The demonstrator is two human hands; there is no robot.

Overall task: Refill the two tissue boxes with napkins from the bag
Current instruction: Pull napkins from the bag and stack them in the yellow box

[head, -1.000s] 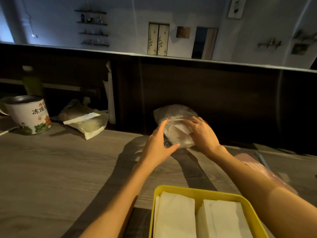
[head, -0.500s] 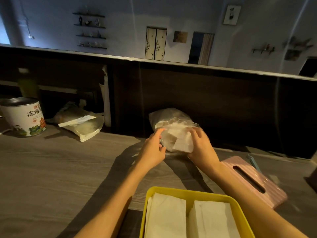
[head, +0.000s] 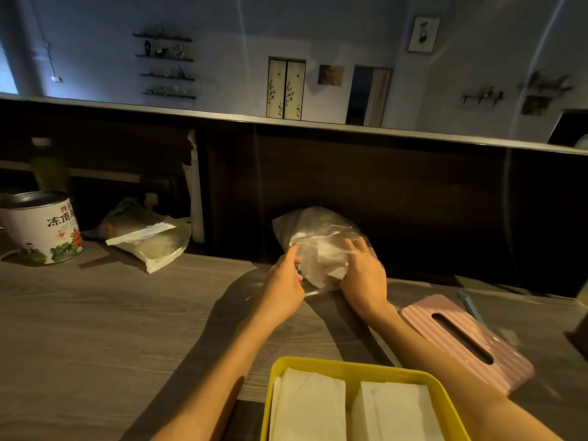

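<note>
Head view: bag (head: 321,249) of napkins logged far centre on desk (head: 127,329). Pinched at mouth by left hand (head: 283,288), clasped at side by right hand (head: 364,281), probably to spread opening. Near: yellow box (head: 350,366) already stocked; pink box (head: 509,370) right.

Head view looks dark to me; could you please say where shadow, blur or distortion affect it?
Head view: dim; the arms throw a broad shadow on the table; fingers of the right hand blur through the glinting bag; the ledge bows from wide-angle distortion; flare streaks cross the wall.
</note>
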